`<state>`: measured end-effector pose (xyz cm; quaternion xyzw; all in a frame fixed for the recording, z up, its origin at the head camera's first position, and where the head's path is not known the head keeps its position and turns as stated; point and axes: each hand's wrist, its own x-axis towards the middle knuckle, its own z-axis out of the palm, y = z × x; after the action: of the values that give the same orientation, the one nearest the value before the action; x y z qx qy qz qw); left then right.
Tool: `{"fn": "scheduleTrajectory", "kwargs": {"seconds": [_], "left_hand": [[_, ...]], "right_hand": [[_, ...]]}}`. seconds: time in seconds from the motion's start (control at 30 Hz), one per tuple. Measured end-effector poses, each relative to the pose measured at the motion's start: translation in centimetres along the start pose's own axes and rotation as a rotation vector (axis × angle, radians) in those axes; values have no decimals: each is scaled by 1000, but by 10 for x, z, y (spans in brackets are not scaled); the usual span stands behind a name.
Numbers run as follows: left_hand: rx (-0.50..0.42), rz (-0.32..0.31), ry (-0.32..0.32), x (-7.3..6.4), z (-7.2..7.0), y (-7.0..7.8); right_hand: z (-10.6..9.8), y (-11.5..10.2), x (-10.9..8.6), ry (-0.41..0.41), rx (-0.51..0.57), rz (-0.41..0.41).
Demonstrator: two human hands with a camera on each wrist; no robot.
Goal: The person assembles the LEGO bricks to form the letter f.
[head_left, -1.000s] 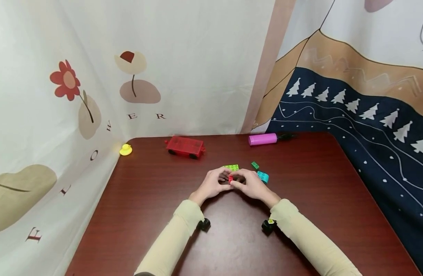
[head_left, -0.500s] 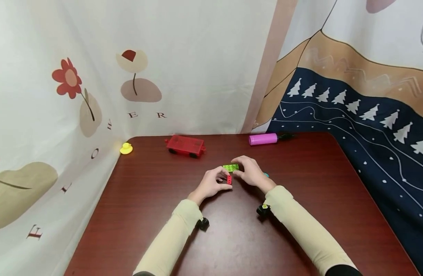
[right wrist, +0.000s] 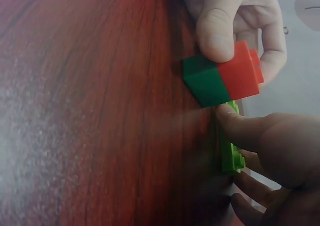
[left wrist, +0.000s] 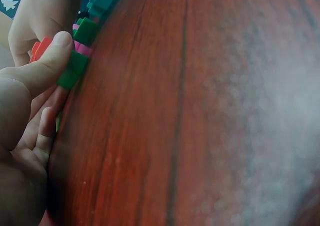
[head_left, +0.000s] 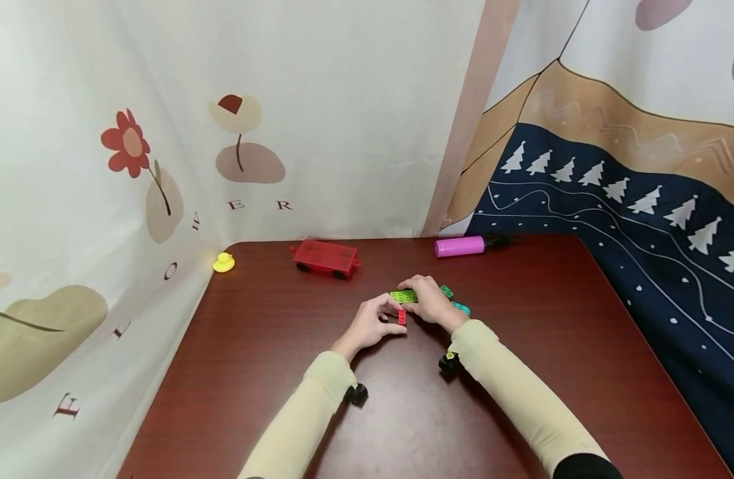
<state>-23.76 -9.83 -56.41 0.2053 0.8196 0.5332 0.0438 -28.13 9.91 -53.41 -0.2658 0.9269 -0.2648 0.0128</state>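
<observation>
My left hand (head_left: 369, 326) pinches a red toy building brick (head_left: 402, 317) between thumb and fingers. Beneath it, joined to it, is a dark green brick (right wrist: 207, 83), best seen in the right wrist view. Just beyond lies a long lime green brick (head_left: 403, 297) on the table. My right hand (head_left: 429, 301) holds that lime brick, thumb on the near side and fingers across the far side. Partly behind the right hand are a small green brick (head_left: 447, 291) and a teal brick (head_left: 461, 308).
Along the back of the dark red table (head_left: 253, 372) stand a red toy wagon (head_left: 326, 257) and a purple cylinder (head_left: 459, 247) with a black end. A yellow rubber duck (head_left: 224, 263) sits at the back left corner. Printed cloth hangs behind.
My right hand has left the red brick and moved to the lime green brick, its fingers now around it. The left hand keeps hold of the red brick in nearly the same place.
</observation>
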Motion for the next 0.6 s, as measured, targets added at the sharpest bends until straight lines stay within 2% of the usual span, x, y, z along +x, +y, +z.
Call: {"fn": "scheduleTrajectory", "kwargs": {"seconds": [0.23, 0.6], "left_hand": [[0, -15, -1, -2, 2, 2], [9, -6, 9, -2, 1, 1]], "right_hand": [[2, -2, 0, -5, -39, 41], [-15, -3, -7, 55, 43, 26]]}}
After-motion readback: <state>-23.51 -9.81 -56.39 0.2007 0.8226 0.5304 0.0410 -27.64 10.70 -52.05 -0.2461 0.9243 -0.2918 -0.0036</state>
